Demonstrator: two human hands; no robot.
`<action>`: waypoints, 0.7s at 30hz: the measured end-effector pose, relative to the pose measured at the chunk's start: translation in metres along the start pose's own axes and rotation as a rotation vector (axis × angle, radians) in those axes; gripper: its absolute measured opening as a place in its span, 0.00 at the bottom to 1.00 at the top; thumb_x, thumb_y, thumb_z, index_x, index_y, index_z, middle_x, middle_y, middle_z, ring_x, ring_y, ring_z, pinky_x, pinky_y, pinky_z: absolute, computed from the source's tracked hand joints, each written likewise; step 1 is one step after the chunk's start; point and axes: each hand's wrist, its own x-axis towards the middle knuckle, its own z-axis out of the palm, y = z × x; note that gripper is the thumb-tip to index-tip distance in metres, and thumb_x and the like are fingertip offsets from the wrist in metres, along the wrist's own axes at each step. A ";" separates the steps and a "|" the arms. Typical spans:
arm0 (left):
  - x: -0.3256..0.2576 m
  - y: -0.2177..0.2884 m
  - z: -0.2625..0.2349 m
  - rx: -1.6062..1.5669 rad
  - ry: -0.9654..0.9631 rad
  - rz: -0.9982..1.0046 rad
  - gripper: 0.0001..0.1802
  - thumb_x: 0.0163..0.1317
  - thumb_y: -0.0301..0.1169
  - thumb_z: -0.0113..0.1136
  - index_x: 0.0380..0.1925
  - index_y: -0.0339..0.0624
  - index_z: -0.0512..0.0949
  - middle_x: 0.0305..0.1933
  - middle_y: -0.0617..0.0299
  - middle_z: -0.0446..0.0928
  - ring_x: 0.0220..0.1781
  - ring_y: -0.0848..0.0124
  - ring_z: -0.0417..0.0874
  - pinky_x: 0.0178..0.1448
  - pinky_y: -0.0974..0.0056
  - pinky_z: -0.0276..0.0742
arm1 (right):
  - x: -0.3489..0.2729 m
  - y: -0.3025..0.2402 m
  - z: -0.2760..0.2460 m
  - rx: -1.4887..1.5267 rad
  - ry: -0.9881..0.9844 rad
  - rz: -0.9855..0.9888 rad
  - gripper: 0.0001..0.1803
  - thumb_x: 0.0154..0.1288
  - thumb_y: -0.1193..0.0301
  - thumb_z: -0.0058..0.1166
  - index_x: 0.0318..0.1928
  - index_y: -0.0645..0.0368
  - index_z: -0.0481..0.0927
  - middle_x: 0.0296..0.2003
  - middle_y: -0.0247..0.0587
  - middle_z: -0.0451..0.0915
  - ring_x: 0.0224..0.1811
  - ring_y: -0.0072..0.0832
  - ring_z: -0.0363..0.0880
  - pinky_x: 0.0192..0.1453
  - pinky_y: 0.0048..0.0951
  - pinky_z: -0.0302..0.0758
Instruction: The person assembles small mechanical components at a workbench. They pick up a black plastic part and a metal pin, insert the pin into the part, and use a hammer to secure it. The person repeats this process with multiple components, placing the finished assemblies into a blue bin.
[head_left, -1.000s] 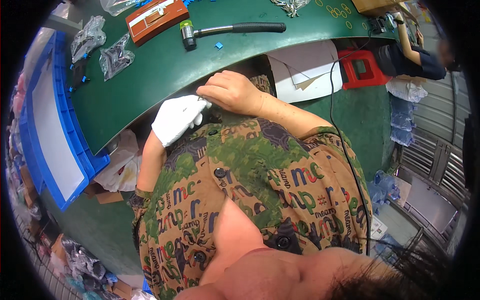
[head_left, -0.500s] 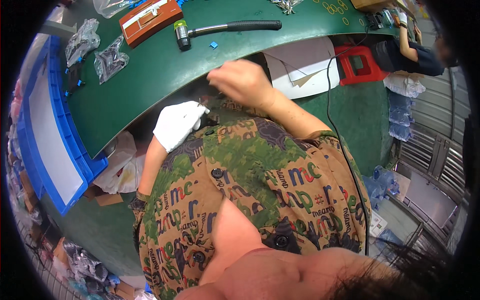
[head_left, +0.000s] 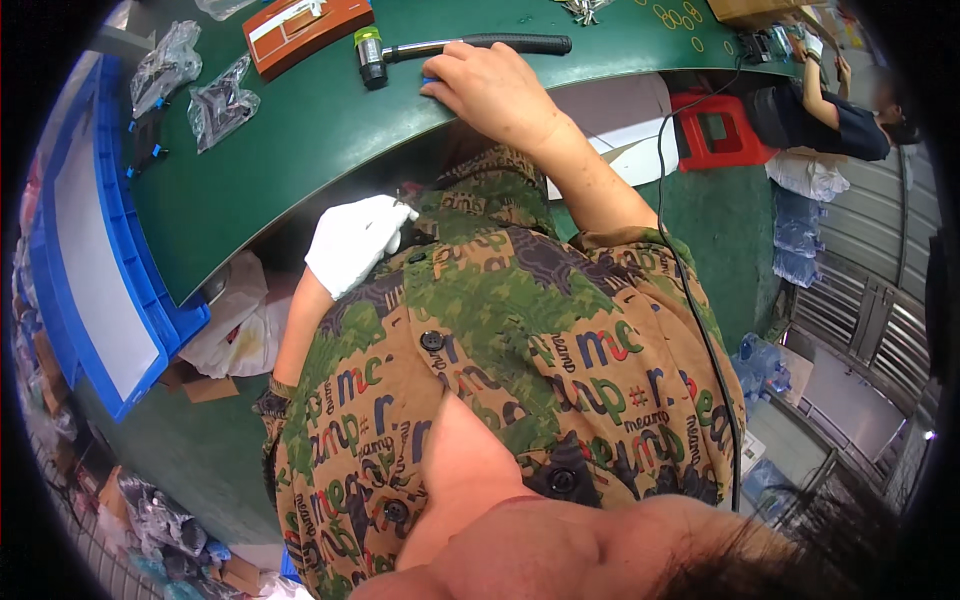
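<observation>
My right hand (head_left: 492, 88) is bare and reaches onto the green table (head_left: 300, 130). Its fingertips rest on the table top at a small blue piece (head_left: 428, 79), just below the handle of a black hammer (head_left: 470, 45). My left hand (head_left: 352, 243) wears a white glove and hovers under the table's edge, close to my patterned shirt. Its fingers are curled, and something tiny shows at the fingertips; I cannot tell what it is or whether it is gripped.
A red-brown flat box (head_left: 305, 28) and clear bags of dark parts (head_left: 220, 103) lie on the table. A blue crate (head_left: 100, 270) stands at the left. A red stool (head_left: 722, 130) and another person (head_left: 825, 105) are at the upper right. A black cable (head_left: 690, 290) runs down my right side.
My right hand left the gloved hand at my chest and moved up onto the table to the blue piece. The left hand stayed near the shirt.
</observation>
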 end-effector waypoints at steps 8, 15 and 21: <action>0.000 -0.005 0.002 0.023 -0.012 0.001 0.17 0.76 0.42 0.55 0.43 0.42 0.87 0.22 0.66 0.78 0.23 0.77 0.74 0.31 0.69 0.70 | 0.003 -0.011 -0.023 0.317 -0.341 -0.022 0.18 0.74 0.55 0.54 0.41 0.57 0.84 0.35 0.47 0.84 0.43 0.48 0.85 0.47 0.48 0.80; -0.001 -0.013 0.003 0.080 -0.024 0.010 0.18 0.77 0.43 0.51 0.42 0.44 0.85 0.24 0.61 0.82 0.26 0.67 0.82 0.36 0.62 0.77 | -0.025 -0.043 -0.018 0.800 -0.687 -0.037 0.18 0.79 0.58 0.48 0.50 0.60 0.81 0.43 0.50 0.83 0.48 0.47 0.82 0.53 0.44 0.78; -0.002 -0.011 0.003 0.074 -0.013 0.029 0.17 0.76 0.43 0.53 0.39 0.43 0.84 0.24 0.61 0.82 0.26 0.66 0.81 0.35 0.62 0.77 | -0.021 -0.048 -0.018 0.810 -0.755 -0.037 0.18 0.79 0.58 0.46 0.50 0.59 0.81 0.43 0.50 0.83 0.49 0.47 0.82 0.55 0.44 0.78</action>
